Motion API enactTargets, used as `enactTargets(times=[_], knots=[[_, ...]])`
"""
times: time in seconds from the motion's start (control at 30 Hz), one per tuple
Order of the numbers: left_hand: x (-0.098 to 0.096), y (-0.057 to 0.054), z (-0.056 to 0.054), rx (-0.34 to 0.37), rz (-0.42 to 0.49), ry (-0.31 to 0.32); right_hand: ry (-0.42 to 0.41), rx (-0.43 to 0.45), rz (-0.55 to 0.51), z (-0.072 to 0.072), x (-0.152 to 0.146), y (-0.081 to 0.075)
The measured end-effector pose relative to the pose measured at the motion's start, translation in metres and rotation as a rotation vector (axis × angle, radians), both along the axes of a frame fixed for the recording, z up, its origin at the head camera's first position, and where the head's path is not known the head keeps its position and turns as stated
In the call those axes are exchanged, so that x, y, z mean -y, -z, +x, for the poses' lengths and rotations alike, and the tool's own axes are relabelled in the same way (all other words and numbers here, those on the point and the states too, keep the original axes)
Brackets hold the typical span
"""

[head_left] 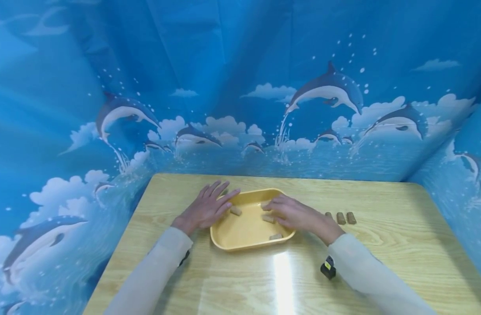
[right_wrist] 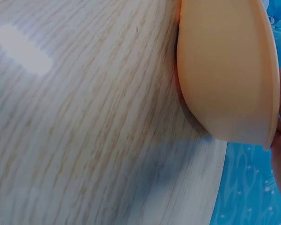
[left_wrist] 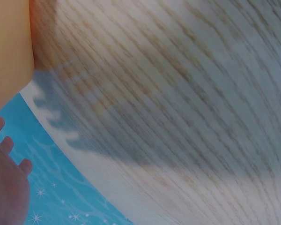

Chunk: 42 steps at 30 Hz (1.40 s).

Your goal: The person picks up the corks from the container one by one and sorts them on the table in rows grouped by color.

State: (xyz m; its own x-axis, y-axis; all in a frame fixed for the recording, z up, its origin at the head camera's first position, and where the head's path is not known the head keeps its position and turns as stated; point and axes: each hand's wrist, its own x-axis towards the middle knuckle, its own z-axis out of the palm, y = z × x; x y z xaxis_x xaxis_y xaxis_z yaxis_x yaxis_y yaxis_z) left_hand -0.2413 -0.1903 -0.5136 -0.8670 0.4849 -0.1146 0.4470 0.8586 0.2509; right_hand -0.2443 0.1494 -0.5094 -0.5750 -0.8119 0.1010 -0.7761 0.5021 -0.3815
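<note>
Pale sleeves [head_left: 158,261], left hand [head_left: 207,206] spread at yellow plastic tray [head_left: 240,234], right hand [head_left: 292,213] by short brown blocks [head_left: 268,218], can't tell its grip.

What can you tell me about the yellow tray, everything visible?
The yellow tray is shallow, smooth and plastic-looking, with rounded corners, outward-sloping walls and a thin rim. It stands open side up on the wood-grained table. Small brown pieces lie inside. The left grip is over its left edge and the right grip over its right side; whether either touches it is unclear.
</note>
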Motion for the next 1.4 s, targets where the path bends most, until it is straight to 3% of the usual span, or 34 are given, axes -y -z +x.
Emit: enactTargets(times=[0.6, 1.1, 1.4], knots=[[0.001, 0.0, 0.0, 0.005, 0.0, 0.006, -0.041, -0.088, 0.176, -0.002, 0.012, -0.002], [0.001, -0.001, 0.001, 0.001, 0.008, 0.008, -0.029, -0.114, 0.183, -0.001, 0.016, 0.0], [0.0, -0.003, 0.001, 0.005, 0.002, 0.009, 0.047, 0.018, 0.1, 0.002, 0.014, 0.001]])
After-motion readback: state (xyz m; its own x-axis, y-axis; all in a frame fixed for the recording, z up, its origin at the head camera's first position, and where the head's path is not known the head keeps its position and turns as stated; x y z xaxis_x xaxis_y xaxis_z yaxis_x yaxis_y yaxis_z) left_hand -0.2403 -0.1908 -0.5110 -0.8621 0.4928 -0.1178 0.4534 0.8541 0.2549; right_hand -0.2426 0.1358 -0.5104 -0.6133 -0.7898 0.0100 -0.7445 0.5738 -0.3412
